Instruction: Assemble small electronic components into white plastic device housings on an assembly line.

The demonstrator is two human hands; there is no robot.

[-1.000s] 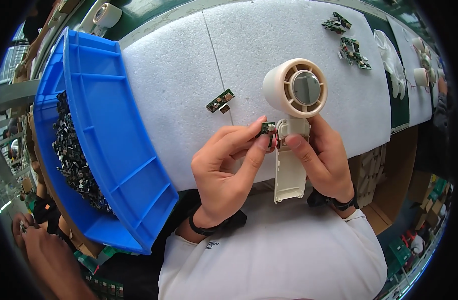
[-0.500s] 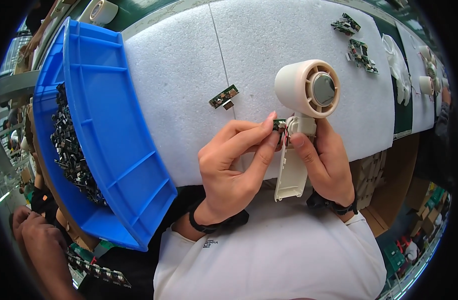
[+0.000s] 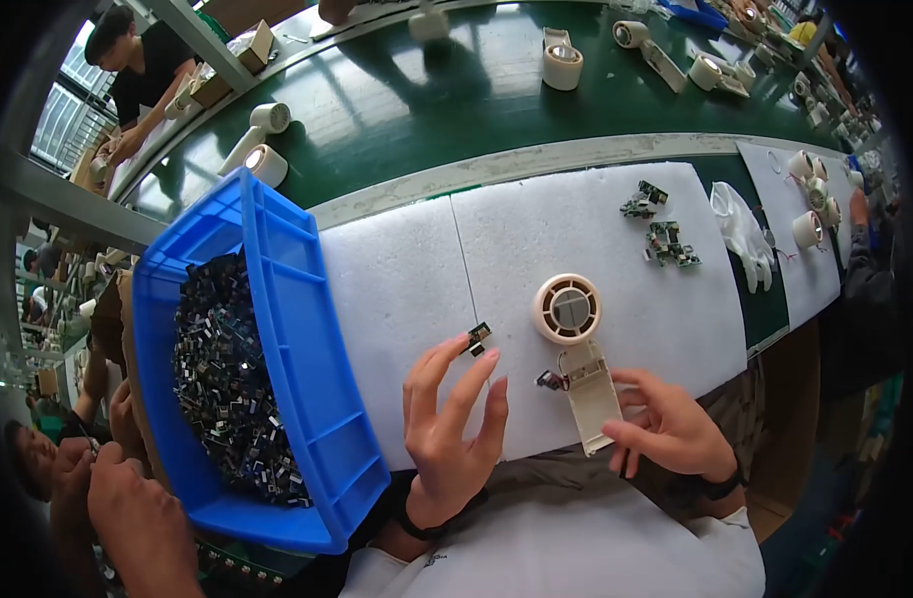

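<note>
The left hand (image 3: 447, 439) is spread, thumb and fingers apart, its fingertips right by a small circuit board (image 3: 478, 337) at one o'clock (contact is hard to judge). The cream handheld fan (image 3: 581, 364) is at two o'clock from that hand and at ten from the right hand (image 3: 671, 429), whose half-curled fingers overlap the opened handle's (image 3: 593, 407) edge; whether they grip, I cannot tell.

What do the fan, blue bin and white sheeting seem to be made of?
Fan: probably plastic, satin cream, moulded in clean curves; reflective hub, maybe metal. Bin: likely plastic, slightly shiny, smoothly ribbed. Sheeting: perhaps foam, matt and faintly speckled.
</note>
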